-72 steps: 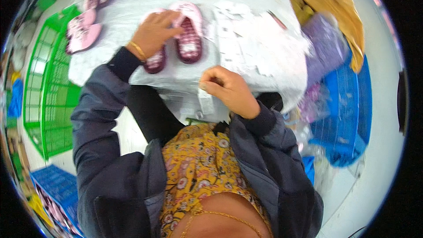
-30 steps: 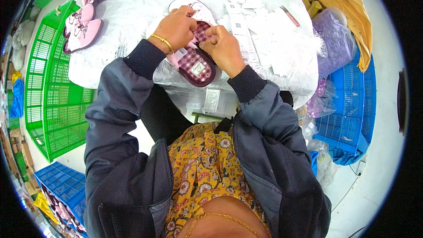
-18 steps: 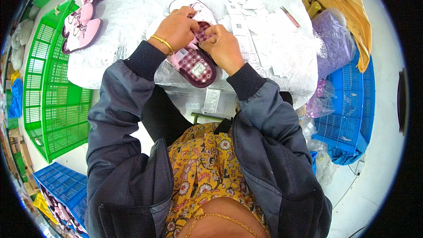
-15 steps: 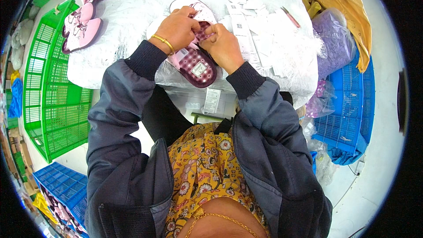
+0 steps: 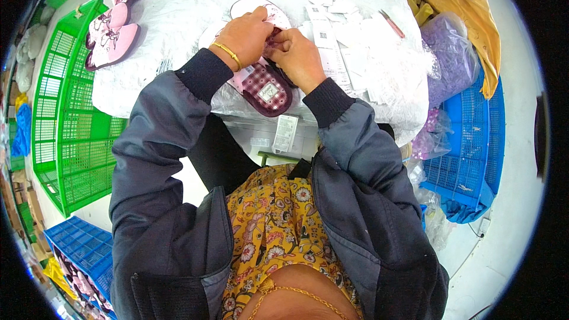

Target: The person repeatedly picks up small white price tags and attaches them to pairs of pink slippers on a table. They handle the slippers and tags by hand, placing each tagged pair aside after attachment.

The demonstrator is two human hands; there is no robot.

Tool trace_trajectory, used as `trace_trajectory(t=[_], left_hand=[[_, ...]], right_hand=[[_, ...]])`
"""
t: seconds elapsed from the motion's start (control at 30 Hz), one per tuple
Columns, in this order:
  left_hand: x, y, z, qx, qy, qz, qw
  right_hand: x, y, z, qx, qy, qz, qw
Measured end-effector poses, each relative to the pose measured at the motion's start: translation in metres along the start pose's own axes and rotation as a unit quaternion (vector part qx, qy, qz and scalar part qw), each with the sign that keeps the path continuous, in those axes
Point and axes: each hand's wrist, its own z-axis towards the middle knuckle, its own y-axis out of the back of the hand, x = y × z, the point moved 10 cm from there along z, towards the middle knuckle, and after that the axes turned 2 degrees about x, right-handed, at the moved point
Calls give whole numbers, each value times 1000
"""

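A pink slipper (image 5: pixel 265 90) with a dark plaid insole lies near the front edge of the plastic-covered table, its heel toward me. My left hand (image 5: pixel 248 34) is closed over the slipper's opening, fingers bent inward. Against it, my right hand (image 5: pixel 294 54) is also closed, pinching at the same opening's right side. The fingertips overlap there, and whatever small part they grip is hidden. Under and behind the left hand, a second pale slipper (image 5: pixel 208 35) shows partly.
White printed labels (image 5: pixel 323 29) and paper slips lie right of the hands, with thread snips (image 5: pixel 391 24) beyond. More pink slippers (image 5: pixel 114 38) stand at the left. A green crate (image 5: pixel 77 112) flanks the table's left; a blue crate (image 5: pixel 462 154) and purple bagged goods (image 5: pixel 450 53) its right.
My left hand has shifted right and its fingers have closed in beside the right hand's. My right hand stays at the slipper opening with its fingers drawn nearer. The slipper barely moved.
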Motion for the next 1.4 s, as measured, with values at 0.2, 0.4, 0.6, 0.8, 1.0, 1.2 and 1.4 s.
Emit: trace_trajectory(t=[0.2, 0.4, 0.6, 0.8, 1.0, 1.2, 1.4], left_hand=[[-7, 29, -16, -134, -33, -83, 987], [-18, 72, -39, -193, -37, -130, 972], [-26, 77, -54, -208, -38, -150, 966], [-21, 72, -62, -220, -14, -157, 963], [-17, 67, -85, -223, 23, -110, 968], [-2, 36, -79, -165, 44, -110, 979], [7, 24, -81, -174, 68, -145, 972]], right_hand=[[-9, -8, 0, 23, -2, 141, 990], [12, 1, -14, 37, 38, 360, 931], [19, -5, -17, 80, 98, 266, 956], [33, -5, -17, 86, 103, 150, 980], [24, -1, -13, 80, 110, 284, 949], [43, -2, -41, 88, 145, 68, 983], [60, -7, -46, 40, 197, -74, 977]])
